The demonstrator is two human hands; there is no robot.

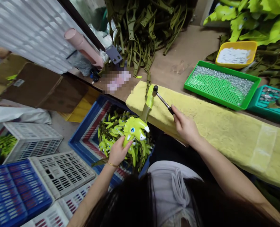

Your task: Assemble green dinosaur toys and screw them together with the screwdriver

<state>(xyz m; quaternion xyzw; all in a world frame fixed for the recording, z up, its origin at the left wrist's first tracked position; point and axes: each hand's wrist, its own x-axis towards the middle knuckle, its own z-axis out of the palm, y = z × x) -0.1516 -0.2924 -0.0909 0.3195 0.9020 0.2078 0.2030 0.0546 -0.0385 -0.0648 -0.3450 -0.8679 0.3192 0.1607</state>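
Note:
My left hand (118, 151) is closed around a lime-green toy dinosaur head (135, 129) with white horns, held over a blue crate (87, 132) full of similar green toys. The toy's olive and green stem (148, 102) reaches up onto the edge of a yellow towel pad (213, 126). My right hand (184, 126) grips the black handle of a small hammer (162, 101). The hammer's dark head rests by the top of the stem at the pad's left end.
A green tray (221, 83) of small metal parts, a yellow tray (235, 53) of white pieces and a teal tray (270, 102) stand on the wooden bench. Piles of olive plastic parts (142, 28) lie behind. White and blue crates (35, 183) stand at lower left.

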